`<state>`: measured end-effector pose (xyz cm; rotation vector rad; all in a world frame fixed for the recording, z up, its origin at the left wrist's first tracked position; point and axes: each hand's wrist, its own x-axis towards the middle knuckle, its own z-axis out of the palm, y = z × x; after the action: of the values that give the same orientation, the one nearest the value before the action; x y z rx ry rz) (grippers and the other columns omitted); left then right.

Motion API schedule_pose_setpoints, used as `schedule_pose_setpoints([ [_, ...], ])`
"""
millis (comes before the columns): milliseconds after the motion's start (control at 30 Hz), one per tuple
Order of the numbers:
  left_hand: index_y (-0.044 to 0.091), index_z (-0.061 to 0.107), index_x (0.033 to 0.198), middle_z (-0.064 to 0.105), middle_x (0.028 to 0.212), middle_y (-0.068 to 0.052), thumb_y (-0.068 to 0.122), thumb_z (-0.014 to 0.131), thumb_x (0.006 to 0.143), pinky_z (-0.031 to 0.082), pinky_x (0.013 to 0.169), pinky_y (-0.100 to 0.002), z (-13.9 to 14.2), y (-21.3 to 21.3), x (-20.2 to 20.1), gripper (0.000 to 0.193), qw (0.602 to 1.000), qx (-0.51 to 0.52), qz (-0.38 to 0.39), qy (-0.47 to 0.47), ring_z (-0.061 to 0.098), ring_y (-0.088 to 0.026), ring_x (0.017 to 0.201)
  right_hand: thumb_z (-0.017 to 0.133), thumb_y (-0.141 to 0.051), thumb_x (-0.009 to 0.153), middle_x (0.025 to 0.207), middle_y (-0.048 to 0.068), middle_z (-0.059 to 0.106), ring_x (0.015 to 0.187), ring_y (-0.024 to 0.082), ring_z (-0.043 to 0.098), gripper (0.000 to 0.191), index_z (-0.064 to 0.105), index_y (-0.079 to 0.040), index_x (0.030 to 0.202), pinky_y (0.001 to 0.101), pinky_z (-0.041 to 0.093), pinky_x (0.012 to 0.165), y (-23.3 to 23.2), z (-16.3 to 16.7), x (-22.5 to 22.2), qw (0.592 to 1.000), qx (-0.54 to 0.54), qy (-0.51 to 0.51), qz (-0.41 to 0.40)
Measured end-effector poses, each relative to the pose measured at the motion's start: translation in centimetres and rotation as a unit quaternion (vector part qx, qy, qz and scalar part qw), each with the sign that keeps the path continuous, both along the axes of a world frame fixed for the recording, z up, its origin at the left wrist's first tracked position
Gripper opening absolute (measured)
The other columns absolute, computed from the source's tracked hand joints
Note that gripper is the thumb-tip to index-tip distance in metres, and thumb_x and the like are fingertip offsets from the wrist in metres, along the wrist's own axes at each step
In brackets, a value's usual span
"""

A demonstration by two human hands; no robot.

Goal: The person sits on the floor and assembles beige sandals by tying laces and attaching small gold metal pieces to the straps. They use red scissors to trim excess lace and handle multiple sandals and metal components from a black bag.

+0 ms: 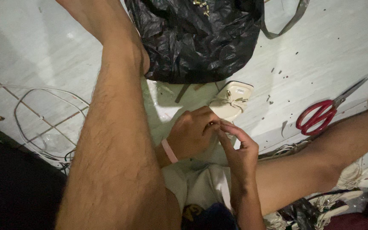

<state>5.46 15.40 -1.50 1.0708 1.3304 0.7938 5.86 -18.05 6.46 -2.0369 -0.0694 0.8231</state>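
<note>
I sit on a tiled floor (30, 42) with my legs spread. My left hand (192, 132), with a pink band on its wrist, and my right hand (239, 149) meet between my legs, fingertips pinched together on a small metal piece at the end of thin white wires. Just beyond the fingers lies a cream plastic box (233, 100) with white wires tied across it. What the fingers pinch is mostly hidden.
A black plastic bag (196, 38) holding small brass pieces lies at the top. Red-handled scissors (320, 115) lie on the right. Loops of thin wire (35, 119) lie at the left, beyond my left leg (116, 140). More white cables and parts sit at the lower right (333, 204).
</note>
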Motion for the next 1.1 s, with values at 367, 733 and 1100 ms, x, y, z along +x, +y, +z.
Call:
schedule_pose_setpoints([
  [367,0.010,0.028,0.149,0.038,0.150,-0.012,0.047,0.059,0.093,0.021,0.113,-0.060,-0.2,-0.3,-0.4,0.074,1.000,0.003,-0.021,0.002,0.035,-0.032,0.141,0.081,0.003,0.087,0.108,0.011,0.077,0.103,0.023,0.074,0.018,0.073,-0.001,0.103,0.0318,0.056,0.093,0.4,0.0,-0.6,0.959,-0.026,-0.258,0.113],
  [733,0.010,0.030,0.147,0.039,0.148,-0.012,0.046,0.059,0.093,0.022,0.111,-0.059,-0.2,-0.5,-0.8,0.071,0.999,0.008,-0.042,0.002,0.036,-0.032,0.139,0.076,0.005,0.092,0.106,0.014,0.074,0.100,0.022,0.072,0.014,0.069,0.001,0.104,0.0314,0.055,0.092,-0.3,-1.0,-0.5,0.971,0.001,-0.218,0.096],
  [1100,0.009,0.031,0.145,0.039,0.146,-0.012,0.045,0.059,0.093,0.023,0.110,-0.059,-0.2,-1.0,-1.0,0.069,0.998,0.009,-0.065,-0.001,0.037,-0.032,0.137,0.071,0.006,0.095,0.110,0.013,0.073,0.106,0.019,0.069,0.012,0.068,0.003,0.106,0.0310,0.055,0.095,-0.8,-1.9,-0.7,0.983,0.040,-0.166,0.075],
])
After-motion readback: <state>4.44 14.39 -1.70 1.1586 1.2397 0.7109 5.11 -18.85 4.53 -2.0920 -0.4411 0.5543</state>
